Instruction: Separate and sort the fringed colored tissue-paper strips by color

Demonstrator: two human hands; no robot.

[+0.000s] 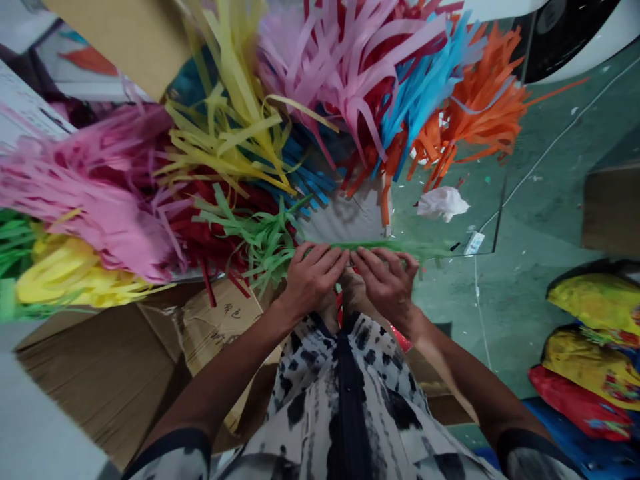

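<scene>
My left hand (314, 275) and my right hand (386, 280) sit side by side above my knees, fingers curled and pinching a band of green fringed paper (395, 248) that stretches flat to the right along the edge of a glass-topped table (450, 173). The green fringe (260, 243) bunches loosely to the left of my left hand. Both hands press on the strip's near edge, thumbs hidden underneath.
Heaps of cut paper fringe cover the table: pink (100, 193), yellow (225, 133), blue (425, 80), orange (480, 100), red. A crumpled white paper (443, 202) lies on the glass. Flattened cardboard (100, 360) lies at left; coloured bundles (595, 333) lie on the green floor at right.
</scene>
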